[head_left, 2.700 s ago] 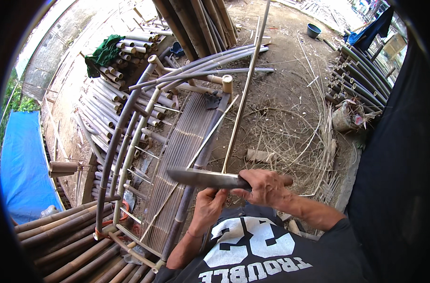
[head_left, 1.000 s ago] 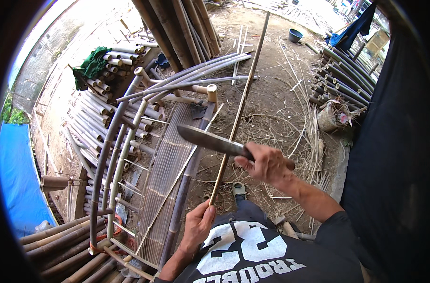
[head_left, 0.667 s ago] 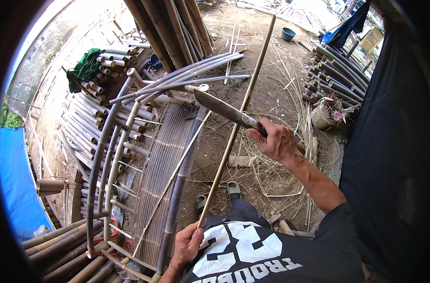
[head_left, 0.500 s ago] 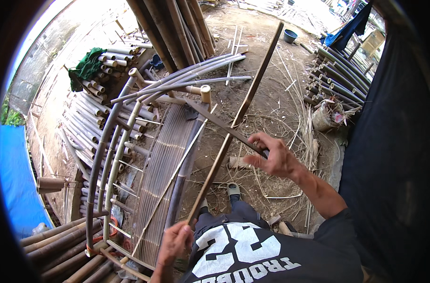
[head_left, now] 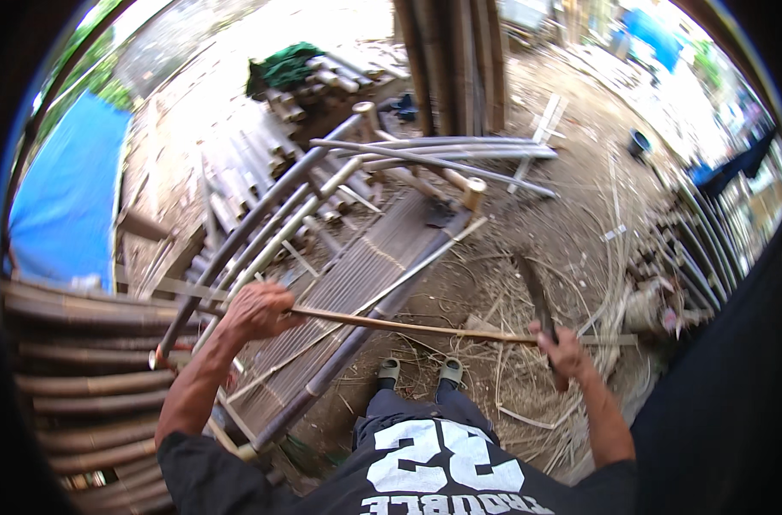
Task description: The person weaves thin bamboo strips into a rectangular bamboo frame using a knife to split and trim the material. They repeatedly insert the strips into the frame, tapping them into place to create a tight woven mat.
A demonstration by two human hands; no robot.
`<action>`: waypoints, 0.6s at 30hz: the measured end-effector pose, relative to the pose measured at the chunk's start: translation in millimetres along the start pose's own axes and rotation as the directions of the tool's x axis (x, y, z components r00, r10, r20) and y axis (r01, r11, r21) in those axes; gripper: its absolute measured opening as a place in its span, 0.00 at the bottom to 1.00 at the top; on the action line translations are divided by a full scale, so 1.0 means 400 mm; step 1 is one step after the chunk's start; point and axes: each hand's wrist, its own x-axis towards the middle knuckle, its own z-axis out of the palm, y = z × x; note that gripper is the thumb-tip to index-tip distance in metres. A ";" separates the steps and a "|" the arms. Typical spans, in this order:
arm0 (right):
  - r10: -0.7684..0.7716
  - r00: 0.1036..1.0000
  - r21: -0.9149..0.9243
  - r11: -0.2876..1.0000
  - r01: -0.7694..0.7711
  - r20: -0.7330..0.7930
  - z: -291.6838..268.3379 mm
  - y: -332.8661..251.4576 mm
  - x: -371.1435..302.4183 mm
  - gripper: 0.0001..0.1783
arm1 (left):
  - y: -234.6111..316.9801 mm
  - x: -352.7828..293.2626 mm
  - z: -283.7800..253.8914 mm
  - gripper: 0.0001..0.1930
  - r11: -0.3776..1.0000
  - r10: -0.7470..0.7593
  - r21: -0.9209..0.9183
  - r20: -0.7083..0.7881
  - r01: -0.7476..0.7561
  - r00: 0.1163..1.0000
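Your left hand (head_left: 260,311) was closed in a fist round the strip (head_left: 408,326), which ran crosswise before you, over the bench (head_left: 369,257) and the ground (head_left: 459,296). Your right hand (head_left: 564,354) was wrapped round the handle of the knife (head_left: 536,290), its blade pointing forward, beside the strip's right-hand part; whether those fingers also gripped the strip could not be determined.

From the wearer's head, a fisheye view looks down and forward over the left hand (head_left: 258,312) and right hand (head_left: 564,354). The dark shirt (head_left: 408,468) sits nearest, filling the bottom center; the bamboo bench (head_left: 356,279) lies farther off, left of center; ground (head_left: 571,219) recedes toward the top.
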 end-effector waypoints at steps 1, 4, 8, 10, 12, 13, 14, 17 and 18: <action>0.031 0.998 -0.080 0.996 -0.027 0.057 0.037 -0.059 -0.010 0.19 | -0.016 0.002 0.037 0.20 0.992 -0.028 0.113 -0.257 0.059 0.966; -0.095 0.975 0.026 0.995 0.091 0.199 0.171 -0.057 0.047 0.17 | 0.031 0.025 0.119 0.36 0.869 -0.316 0.019 -0.749 0.495 0.582; -0.185 0.916 0.468 0.884 -0.004 0.357 0.371 -0.200 0.219 0.22 | 0.326 0.090 0.464 0.19 0.357 -0.859 -0.925 -0.273 0.126 0.434; -0.250 0.868 0.599 0.798 -0.067 0.430 0.439 -0.232 0.363 0.22 | 0.537 0.163 0.478 0.23 -0.278 -0.436 -0.957 0.198 0.078 0.878; -0.172 0.895 0.576 0.810 -0.109 0.412 0.528 -0.245 0.507 0.23 | 0.697 0.212 0.426 0.31 -0.758 -0.314 -0.652 0.365 0.000 0.877; -0.124 0.910 0.597 0.788 -0.152 0.396 0.578 -0.269 0.553 0.22 | 0.685 0.235 0.457 0.30 -0.879 -0.302 -0.454 0.293 -0.146 0.907; -0.081 0.889 0.594 0.770 -0.231 0.451 0.611 -0.281 0.595 0.21 | 0.671 0.251 0.494 0.30 -0.942 -0.304 -0.211 0.209 -0.261 0.929; -0.032 0.902 0.773 0.528 -0.351 0.431 0.708 -0.309 0.652 0.21 | 0.629 0.234 0.413 0.26 -0.949 -0.312 -0.036 0.260 -0.314 0.914; -0.029 0.904 0.815 0.445 -0.371 0.428 0.739 -0.325 0.655 0.21 | 0.627 0.234 0.422 0.24 -0.925 -0.379 -0.106 0.290 -0.364 0.879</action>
